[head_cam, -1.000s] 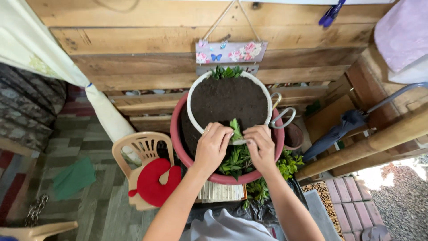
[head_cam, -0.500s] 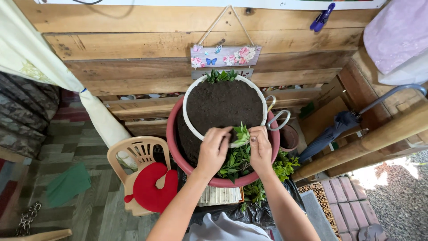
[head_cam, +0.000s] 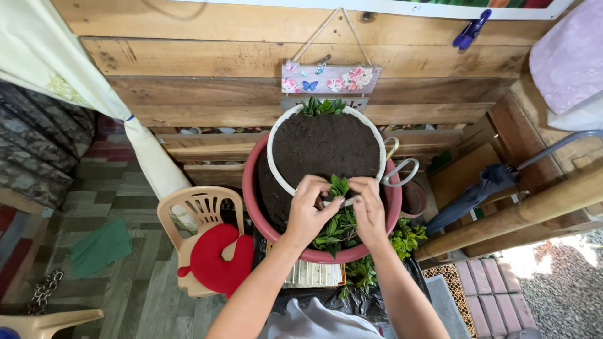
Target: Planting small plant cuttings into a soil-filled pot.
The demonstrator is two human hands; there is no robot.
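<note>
A white-rimmed round pot (head_cam: 274, 141) full of dark soil (head_cam: 323, 144) sits inside a larger red basin (head_cam: 251, 188). My left hand (head_cam: 308, 210) and my right hand (head_cam: 369, 207) meet at the pot's near rim, both pinched around a small green leafy cutting (head_cam: 339, 186) that stands in the soil. More green cuttings (head_cam: 336, 229) lie in the basin just below my hands. Another small green plant (head_cam: 323, 107) stands at the pot's far rim.
A wooden pallet wall (head_cam: 207, 63) with a hanging flower plaque (head_cam: 330, 80) stands behind. A beige plastic chair (head_cam: 198, 210) with a red cushion (head_cam: 213, 263) is at the left. A folded dark umbrella (head_cam: 471, 198) and wooden poles (head_cam: 521, 216) lie at the right.
Both hands have moved slightly up and closer together on the cutting at the pot's near rim. The view has shifted a little.
</note>
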